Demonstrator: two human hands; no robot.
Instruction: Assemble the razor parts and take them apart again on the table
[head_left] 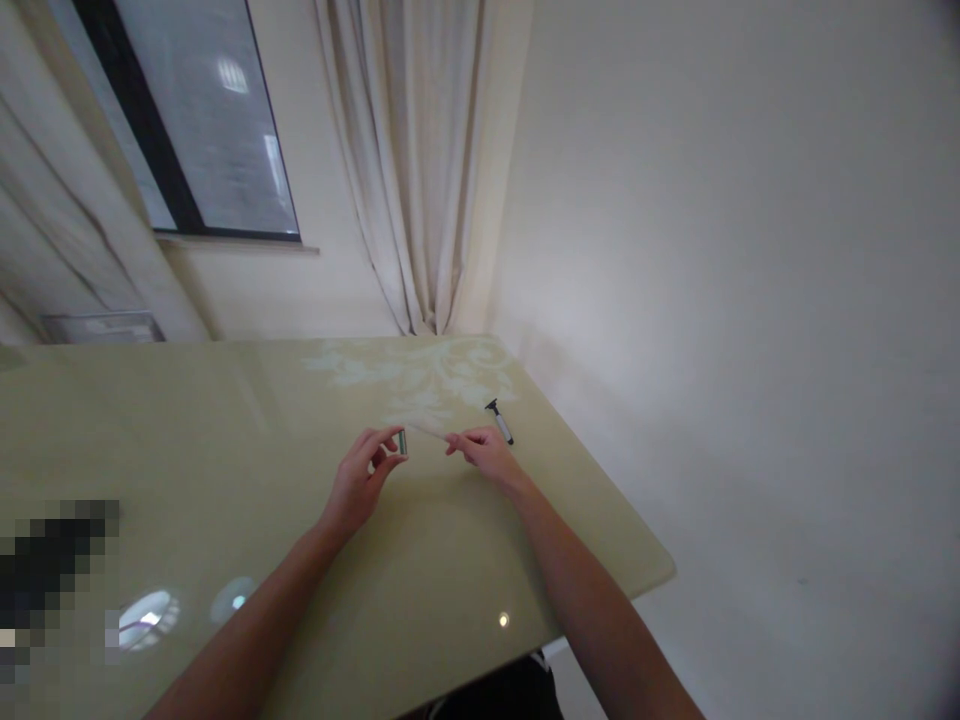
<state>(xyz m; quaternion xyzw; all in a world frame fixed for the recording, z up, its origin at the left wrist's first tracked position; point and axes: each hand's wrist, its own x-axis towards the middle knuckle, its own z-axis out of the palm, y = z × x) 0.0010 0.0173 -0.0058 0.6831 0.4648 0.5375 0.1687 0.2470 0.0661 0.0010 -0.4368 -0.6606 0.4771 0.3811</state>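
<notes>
My left hand [367,470] pinches a small rectangular piece [403,442] between thumb and fingertips. It has a pale rim and a dark greenish face, and its exact kind is too small to tell. My right hand [484,452] is closed on one end of a thin pale stick [429,431], which points left toward that piece. A narrow gap shows between the stick's tip and the piece. Just beyond my right hand, a razor [501,422] with a black head and a grey-and-black handle lies on the glossy table [300,400].
A plain wall [712,300] runs along the table's right side. Behind the far edge hang pale curtains [420,150] next to a dark-framed window [202,120]. A blurred-out dark shape [52,560] is at the left.
</notes>
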